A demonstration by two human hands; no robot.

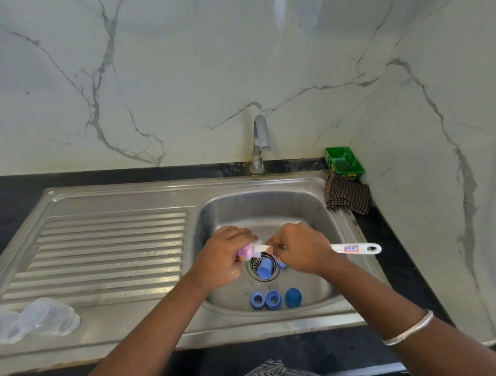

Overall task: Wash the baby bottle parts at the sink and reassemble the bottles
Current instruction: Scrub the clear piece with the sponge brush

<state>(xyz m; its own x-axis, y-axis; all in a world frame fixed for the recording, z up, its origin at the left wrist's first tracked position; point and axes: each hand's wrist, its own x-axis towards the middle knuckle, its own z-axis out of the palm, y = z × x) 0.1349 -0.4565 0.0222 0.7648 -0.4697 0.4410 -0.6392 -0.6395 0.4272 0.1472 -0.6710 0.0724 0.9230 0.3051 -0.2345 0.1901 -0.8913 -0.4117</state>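
Stainless steel sink [268, 205] in black counter, marble-look wall behind; left hand [221, 255] grips small pink bottle part [245, 251], possibly a teat, blurred; right hand [301, 252] holds white-handled brush [355, 248] at 3 o'clock.

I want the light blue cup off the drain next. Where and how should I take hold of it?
The light blue cup lies tipped on the drain strainer, open mouth toward you. Probably best to come from above and pinch its side walls near the mouth, since the right hand hovers close over its far end.
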